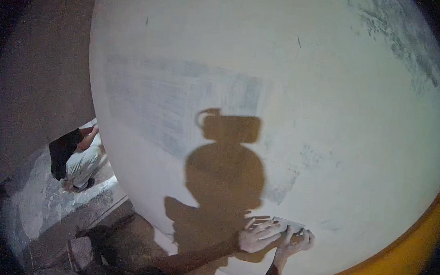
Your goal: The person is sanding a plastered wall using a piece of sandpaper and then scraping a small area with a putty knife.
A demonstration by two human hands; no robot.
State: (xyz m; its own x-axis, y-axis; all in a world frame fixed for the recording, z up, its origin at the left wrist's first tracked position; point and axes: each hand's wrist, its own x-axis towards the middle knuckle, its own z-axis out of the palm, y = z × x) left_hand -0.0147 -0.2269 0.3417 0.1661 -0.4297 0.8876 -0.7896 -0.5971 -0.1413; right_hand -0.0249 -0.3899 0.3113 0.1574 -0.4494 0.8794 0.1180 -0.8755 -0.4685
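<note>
A large white plastered wall (319, 117) with grey smeared patches fills most of the view. Near its lower part, my right hand (294, 244) is closed around a thin flat blade, probably a scraper or putty knife (289, 222), whose edge lies against the surface. Just left of it, my left hand (261, 236) has its fingers stretched towards the blade's left end; whether they press on the blade or the wall is hard to tell. A dark shadow of a head and shoulders falls on the wall above both hands.
At the left, a person in a dark top and light trousers (84, 163) crouches by the wall's edge on a stained floor (38, 202). A yellow-orange band (397, 258) curves along the lower right. Beside my body at lower left is a light, textured object (80, 253).
</note>
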